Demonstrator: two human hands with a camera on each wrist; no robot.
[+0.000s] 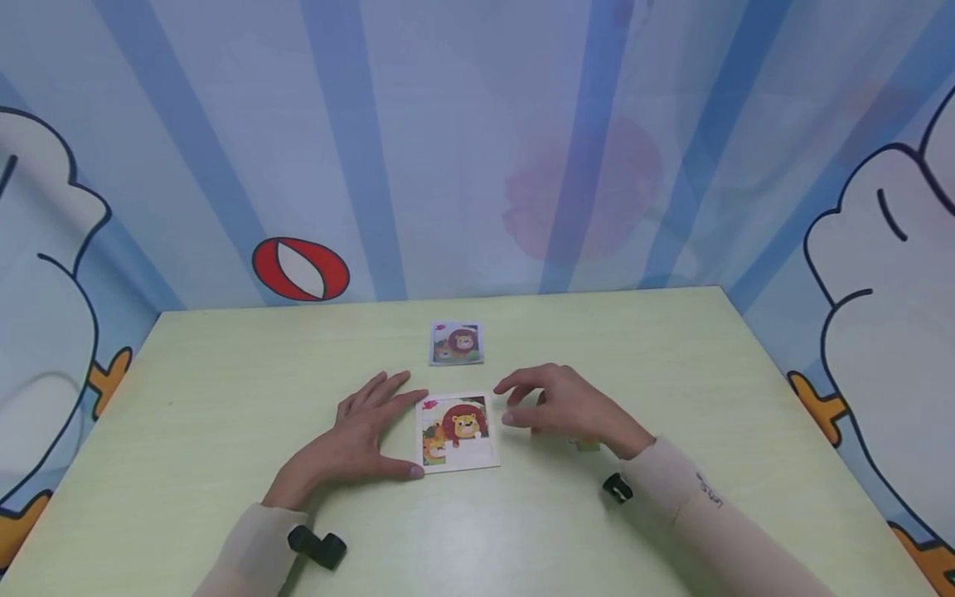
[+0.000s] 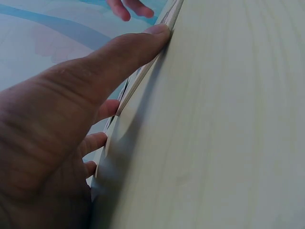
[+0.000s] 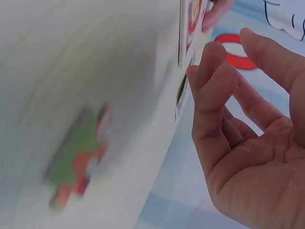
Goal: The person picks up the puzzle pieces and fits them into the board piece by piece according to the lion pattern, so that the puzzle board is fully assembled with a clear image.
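Observation:
A small square jigsaw puzzle [image 1: 455, 406] with a lion picture lies in its white frame on the table; a bare white area shows along its lower right. My left hand [image 1: 354, 444] is spread at its left side, the thumb touching the lower-left corner and the index fingertip at the upper-left one. In the left wrist view the thumb [image 2: 124, 57] rests against the frame's edge. Just right of the puzzle my right hand [image 1: 563, 406] hovers with loosely bent fingers, holding nothing. A green and orange puzzle piece [image 3: 78, 160] lies on the table beneath the right wrist, mostly hidden in the head view.
Beyond the puzzle lies a square lion picture card [image 1: 456, 343], whose image resembles the puzzle's. The pale wood-grain table [image 1: 224, 373] ends at a blue striped backdrop [image 1: 462, 149] with cartoon figures. Each wrist carries a black strap part.

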